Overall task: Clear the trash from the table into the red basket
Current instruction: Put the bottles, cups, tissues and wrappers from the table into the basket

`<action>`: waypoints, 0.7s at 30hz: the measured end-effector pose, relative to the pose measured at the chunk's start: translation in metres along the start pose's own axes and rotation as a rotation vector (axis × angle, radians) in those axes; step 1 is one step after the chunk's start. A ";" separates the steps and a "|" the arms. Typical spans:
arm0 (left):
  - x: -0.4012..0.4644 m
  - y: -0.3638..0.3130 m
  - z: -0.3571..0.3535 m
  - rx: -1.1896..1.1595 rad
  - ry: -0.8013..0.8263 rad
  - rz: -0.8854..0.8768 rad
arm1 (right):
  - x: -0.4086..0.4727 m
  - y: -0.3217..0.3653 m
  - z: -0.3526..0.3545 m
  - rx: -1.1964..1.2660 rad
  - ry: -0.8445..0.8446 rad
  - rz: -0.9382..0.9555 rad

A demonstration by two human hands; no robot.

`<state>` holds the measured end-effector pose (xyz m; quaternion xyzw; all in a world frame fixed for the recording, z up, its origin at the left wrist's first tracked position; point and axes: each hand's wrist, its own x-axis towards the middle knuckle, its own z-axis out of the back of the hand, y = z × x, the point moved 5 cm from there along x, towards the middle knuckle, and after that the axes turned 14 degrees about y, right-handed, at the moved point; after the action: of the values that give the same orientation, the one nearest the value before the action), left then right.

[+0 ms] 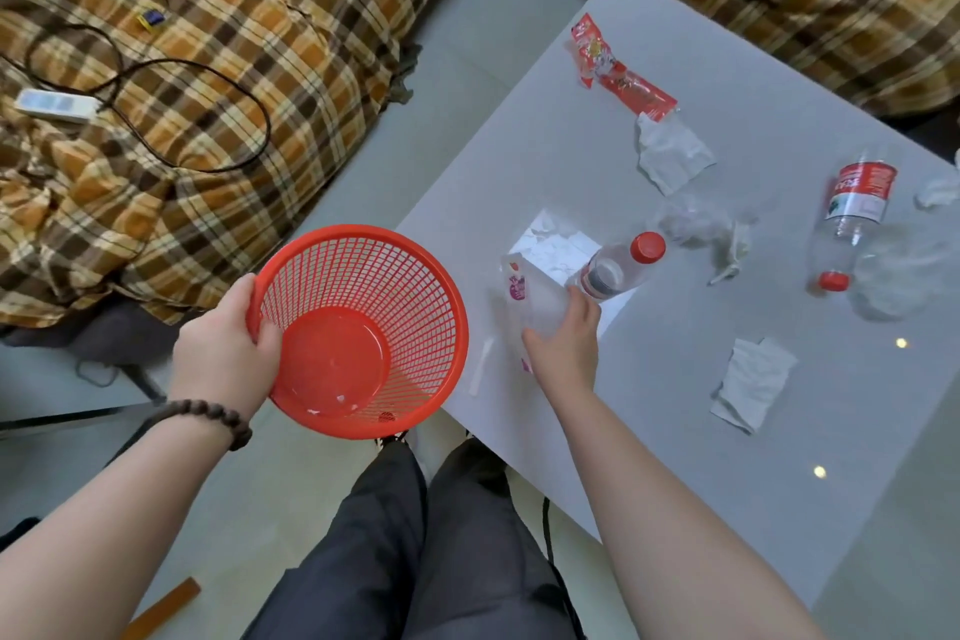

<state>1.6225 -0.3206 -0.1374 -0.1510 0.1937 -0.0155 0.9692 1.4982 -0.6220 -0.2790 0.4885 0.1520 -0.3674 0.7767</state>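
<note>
A person's right hand (563, 338) closes around a clear plastic wrapper with pink print (524, 299) at the near-left corner of a grey table (675, 431). The left hand (228, 343) grips the rim of a red mesh basket (358, 327), held tilted off the table's left edge above the floor, its opening toward the camera. Just beyond the right hand lies a small capped water bottle (621, 265) on its side over a white paper (553, 247). Farther across the table sit a crumpled tissue (670, 156), a red snack wrapper (618, 68), a larger red-labelled bottle (852, 218) and a second tissue (753, 385). A plaid-covered sofa (182, 68) flanks the scene.
</note>
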 end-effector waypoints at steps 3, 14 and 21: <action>0.004 -0.008 0.007 0.032 0.027 0.001 | -0.024 0.045 0.007 0.050 -0.063 0.185; 0.001 -0.046 0.024 -0.083 0.057 -0.170 | -0.055 0.147 -0.054 -0.229 0.219 0.425; 0.005 -0.022 0.036 -0.113 0.037 -0.152 | -0.050 0.152 -0.076 -0.346 0.259 0.427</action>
<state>1.6417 -0.3316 -0.1011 -0.2192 0.2000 -0.0810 0.9515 1.5830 -0.4968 -0.1870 0.4127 0.2041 -0.0992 0.8822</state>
